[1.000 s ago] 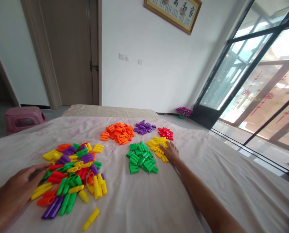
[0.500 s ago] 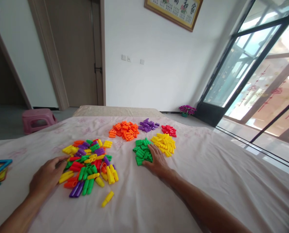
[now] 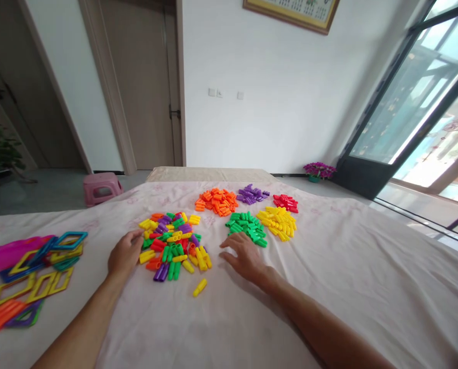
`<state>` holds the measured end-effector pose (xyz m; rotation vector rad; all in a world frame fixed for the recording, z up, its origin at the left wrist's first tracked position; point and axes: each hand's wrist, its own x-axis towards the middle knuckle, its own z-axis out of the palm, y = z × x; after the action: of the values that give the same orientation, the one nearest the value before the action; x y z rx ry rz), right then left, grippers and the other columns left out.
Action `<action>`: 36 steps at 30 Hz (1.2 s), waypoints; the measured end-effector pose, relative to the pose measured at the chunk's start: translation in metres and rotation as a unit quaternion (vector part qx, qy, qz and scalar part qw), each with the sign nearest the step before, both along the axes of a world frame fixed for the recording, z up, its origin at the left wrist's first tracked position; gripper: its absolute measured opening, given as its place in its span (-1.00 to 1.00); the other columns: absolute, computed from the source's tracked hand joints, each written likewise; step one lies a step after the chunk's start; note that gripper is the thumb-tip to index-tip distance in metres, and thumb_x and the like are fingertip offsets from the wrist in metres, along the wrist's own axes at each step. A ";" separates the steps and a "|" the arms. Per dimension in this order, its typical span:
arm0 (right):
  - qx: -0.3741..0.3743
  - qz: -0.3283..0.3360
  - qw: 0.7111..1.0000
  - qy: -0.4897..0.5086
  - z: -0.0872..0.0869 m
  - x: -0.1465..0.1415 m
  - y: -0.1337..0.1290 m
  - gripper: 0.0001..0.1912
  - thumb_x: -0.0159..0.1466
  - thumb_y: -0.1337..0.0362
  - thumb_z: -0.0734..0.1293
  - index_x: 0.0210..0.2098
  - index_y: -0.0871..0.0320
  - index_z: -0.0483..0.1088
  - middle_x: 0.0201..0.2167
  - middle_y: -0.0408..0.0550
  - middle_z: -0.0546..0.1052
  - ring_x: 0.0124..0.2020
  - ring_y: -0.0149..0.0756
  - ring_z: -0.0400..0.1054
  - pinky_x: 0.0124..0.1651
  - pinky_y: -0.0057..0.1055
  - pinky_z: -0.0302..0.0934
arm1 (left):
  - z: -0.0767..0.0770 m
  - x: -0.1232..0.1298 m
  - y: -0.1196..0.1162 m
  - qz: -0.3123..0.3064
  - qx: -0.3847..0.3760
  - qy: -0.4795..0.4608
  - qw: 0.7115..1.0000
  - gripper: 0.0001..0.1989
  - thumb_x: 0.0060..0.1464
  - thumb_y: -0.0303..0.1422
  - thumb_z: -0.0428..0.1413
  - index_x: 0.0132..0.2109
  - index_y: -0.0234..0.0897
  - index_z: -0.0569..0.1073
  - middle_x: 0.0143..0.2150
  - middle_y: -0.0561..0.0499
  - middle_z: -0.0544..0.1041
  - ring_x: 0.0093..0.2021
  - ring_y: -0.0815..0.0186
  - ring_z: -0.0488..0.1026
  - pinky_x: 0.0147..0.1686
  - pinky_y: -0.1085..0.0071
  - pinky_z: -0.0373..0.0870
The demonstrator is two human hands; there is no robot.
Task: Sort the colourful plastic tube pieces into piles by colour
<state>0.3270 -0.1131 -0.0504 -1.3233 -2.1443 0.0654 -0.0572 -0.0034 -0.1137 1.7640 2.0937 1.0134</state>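
My left hand (image 3: pixel 124 254) rests at the left edge of a mixed pile of coloured plastic tube pieces (image 3: pixel 173 251), its fingers loosely bent and apart. No piece shows in it. My right hand (image 3: pixel 246 256) is just in front of the pile of green pieces (image 3: pixel 247 225), palm down with fingers spread and nothing held. Beside the green ones lie yellow pieces (image 3: pixel 280 223). Farther back are piles of orange pieces (image 3: pixel 217 201), purple pieces (image 3: pixel 252 194) and red pieces (image 3: pixel 285 203). A single yellow piece (image 3: pixel 200 287) lies in front of the mixed pile.
At the left of the cloth-covered table (image 3: pixel 329 287) lie flat coloured frames (image 3: pixel 44 271), a magenta item (image 3: pixel 15 253) and orange pieces (image 3: pixel 3 315). Past the table stand a pink stool (image 3: pixel 103 188) and a pot of purple flowers (image 3: pixel 319 170).
My right hand has drawn back from the green pile towards me and left. My left hand stays by the mixed pile. The view has turned left, bringing more flat frames into sight.
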 end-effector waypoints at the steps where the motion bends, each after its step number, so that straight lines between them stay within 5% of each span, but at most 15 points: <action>1: -0.013 0.042 0.999 0.004 0.000 -0.011 -0.005 -0.85 0.32 0.17 0.42 -0.16 0.08 0.54 -0.19 -0.03 0.58 -0.14 -0.22 0.42 -0.02 -0.28 0.25 | 0.001 0.001 -0.001 0.005 0.000 -0.019 1.000 -0.62 0.20 -0.19 0.02 0.09 -0.15 0.53 0.07 -0.05 0.62 0.00 0.15 0.58 -0.10 0.33 0.48; 6: -0.032 0.169 0.984 -0.036 -0.008 -0.044 -0.017 -0.80 0.33 0.11 0.41 -0.14 0.06 0.53 -0.25 -0.08 0.55 -0.19 -0.27 0.38 -0.12 -0.36 0.19 | 0.004 0.004 -0.002 -0.002 -0.009 -0.070 0.998 -0.62 0.18 -0.24 0.03 0.09 -0.18 0.53 0.12 -0.05 0.60 0.07 0.16 0.54 0.01 0.33 0.44; 14: -0.026 0.172 0.984 -0.031 -0.015 -0.042 -0.023 -0.75 0.36 0.04 0.38 -0.23 0.10 0.46 -0.31 -0.08 0.55 -0.26 -0.28 0.38 -0.16 -0.36 0.19 | 0.004 -0.005 0.003 -0.084 -0.038 -0.052 0.994 -0.53 0.17 -0.25 0.00 0.17 -0.31 0.47 0.21 -0.15 0.53 0.18 0.14 0.48 0.14 0.32 0.38; 18: 0.002 0.077 0.994 0.074 -0.016 -0.017 -0.013 -0.82 0.38 0.12 0.34 -0.22 0.11 0.46 -0.32 -0.08 0.55 -0.29 -0.29 0.40 -0.19 -0.39 0.23 | -0.003 -0.015 -0.010 -0.078 -0.026 -0.045 0.996 -0.48 0.18 -0.19 -0.01 0.22 -0.27 0.44 0.26 -0.12 0.50 0.22 0.11 0.44 0.21 0.26 0.33; 23: 0.046 -0.139 0.978 0.150 -0.008 0.055 0.020 -0.76 0.32 0.06 0.34 -0.23 0.11 0.47 -0.34 -0.08 0.56 -0.32 -0.25 0.42 -0.22 -0.35 0.24 | -0.004 -0.024 -0.029 -0.037 -0.003 -0.050 0.998 -0.48 0.21 -0.14 -0.04 0.25 -0.18 0.41 0.28 -0.07 0.48 0.23 0.12 0.43 0.21 0.27 0.32; 30: 0.023 -0.405 0.894 0.188 -0.011 0.151 0.047 -0.60 0.24 0.05 0.31 -0.04 0.15 0.49 -0.22 0.01 0.62 -0.22 -0.16 0.48 -0.19 -0.29 0.26 | 0.008 -0.015 -0.034 -0.043 -0.021 -0.021 0.999 -0.54 0.20 -0.20 -0.01 0.17 -0.19 0.49 0.21 -0.06 0.54 0.19 0.15 0.47 0.16 0.30 0.35; 33: 0.029 -0.417 0.890 0.184 -0.014 0.151 0.047 -0.58 0.26 0.14 0.25 0.04 0.13 0.47 -0.13 0.00 0.62 -0.21 -0.19 0.49 -0.16 -0.28 0.28 | 0.009 -0.013 -0.034 -0.043 -0.016 -0.021 0.999 -0.56 0.19 -0.23 0.01 0.16 -0.18 0.50 0.20 -0.05 0.55 0.18 0.16 0.47 0.15 0.33 0.35; 36: 0.050 -0.316 0.932 0.167 -0.015 0.118 0.042 -0.66 0.28 0.17 0.23 -0.06 0.14 0.51 -0.14 0.00 0.62 -0.21 -0.19 0.48 -0.10 -0.25 0.32 | 0.010 -0.012 -0.034 -0.046 -0.016 -0.015 0.999 -0.56 0.19 -0.24 0.00 0.16 -0.19 0.50 0.20 -0.04 0.54 0.18 0.18 0.47 0.14 0.35 0.35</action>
<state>0.4452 -0.0707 -0.0653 -1.7355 -1.3516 -0.0768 -0.0687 -0.0370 -0.1040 1.8004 1.9792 0.9691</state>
